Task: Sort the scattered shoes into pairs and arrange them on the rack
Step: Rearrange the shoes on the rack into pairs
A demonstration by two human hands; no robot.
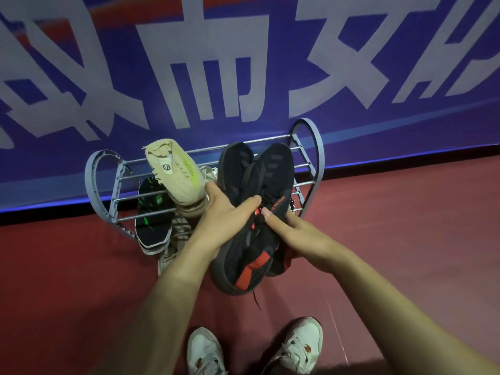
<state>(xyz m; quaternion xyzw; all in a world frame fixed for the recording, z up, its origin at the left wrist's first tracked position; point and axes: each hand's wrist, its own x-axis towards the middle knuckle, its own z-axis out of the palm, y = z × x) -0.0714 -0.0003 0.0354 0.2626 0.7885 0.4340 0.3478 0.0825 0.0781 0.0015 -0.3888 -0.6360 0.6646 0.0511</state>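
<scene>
You hold a pair of black knit sneakers with red heel patches [253, 212] over the right half of the grey metal-barred shoe rack with heart-shaped ends [308, 169]. Your left hand [226, 209] grips the nearer shoe, fingers [246, 205] curled over its laces; your right hand [290, 230] cups the other from the side, fingers bent round it. On the rack's left half a beige sneaker with a yellow-green stripe [176, 171] stands tilted, and a black shoe with green marks [153, 212] lies beneath the bars. Your white sneakers [297, 345] stand on the red floor [405, 226].
</scene>
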